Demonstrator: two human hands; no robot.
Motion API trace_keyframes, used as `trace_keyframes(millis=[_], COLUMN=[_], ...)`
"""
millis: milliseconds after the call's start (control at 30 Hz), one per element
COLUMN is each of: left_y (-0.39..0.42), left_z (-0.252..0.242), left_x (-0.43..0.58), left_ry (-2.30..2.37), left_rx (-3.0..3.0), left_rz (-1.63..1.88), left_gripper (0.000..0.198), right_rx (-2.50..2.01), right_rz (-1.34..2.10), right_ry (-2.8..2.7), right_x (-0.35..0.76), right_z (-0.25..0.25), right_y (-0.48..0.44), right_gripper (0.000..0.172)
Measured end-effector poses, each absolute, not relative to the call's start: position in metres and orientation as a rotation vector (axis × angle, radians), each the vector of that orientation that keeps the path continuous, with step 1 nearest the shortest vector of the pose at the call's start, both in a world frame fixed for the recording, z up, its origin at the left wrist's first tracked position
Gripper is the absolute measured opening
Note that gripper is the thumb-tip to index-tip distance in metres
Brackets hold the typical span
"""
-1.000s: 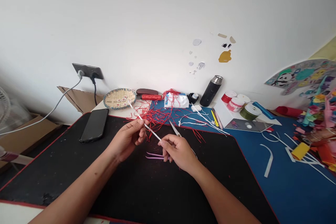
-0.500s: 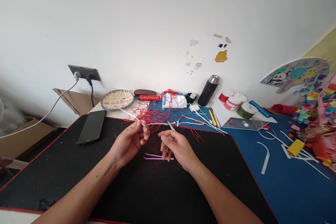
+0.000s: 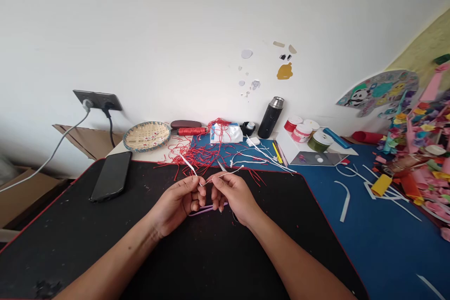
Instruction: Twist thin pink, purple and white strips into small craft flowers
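Black desk mat [image 3: 63, 248] with red edging, nearest item: you are working directly over it, forearms reaching in from the lower edge of the view.

Left hand [image 3: 177, 202]: you are pinching a thin white strip [image 3: 188, 165], which is slanting up and away from your fingers.
Right hand [image 3: 232, 197]: you are pinching a finer white strand [image 3: 225, 174], which is curving off to the right.

Latest change: your hands are closing in from their wider spread of a moment ago, and the two white pieces are now meeting at your fingertips. Your fingers are hiding that spot, so you cannot tell whether the pieces are crossed or joined.

Beneath your hands, purple strips [image 3: 207, 211] are lying mostly covered. A small silver blade tip [image 3: 221, 166] is showing just past your right hand; whether you are holding it is unclear.

Farther out, red cut strands [image 3: 200, 157] are sprawling across the far mat edge, and a black phone [image 3: 110, 176] is lying to your left. Beyond, a woven basket [image 3: 146, 136], a red thread spool [image 3: 191, 131] and a black thermos [image 3: 270, 117] are standing by the wall. At right, a paper craft pile [image 3: 422, 150] is running out of view.
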State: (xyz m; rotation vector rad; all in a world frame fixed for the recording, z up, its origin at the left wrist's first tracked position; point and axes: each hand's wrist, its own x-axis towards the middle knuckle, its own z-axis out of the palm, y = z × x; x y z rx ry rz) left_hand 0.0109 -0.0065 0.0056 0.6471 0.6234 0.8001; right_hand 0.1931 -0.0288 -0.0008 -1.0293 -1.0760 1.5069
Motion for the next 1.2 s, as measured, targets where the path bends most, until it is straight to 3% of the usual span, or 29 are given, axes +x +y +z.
trace_keyframes(millis=[1200], left_y=[-0.017], left_z=[0.026], left_x=[0.004], left_ry=[0.676], left_rx=[1.071], left_rz=[0.445], left_gripper=[0.028], right_rx=[-1.058], right_rz=[1.558], right_ry=[-1.284], right_x=[0.195], right_z=[-0.002], right_y=[-0.033], right_gripper=[0.039])
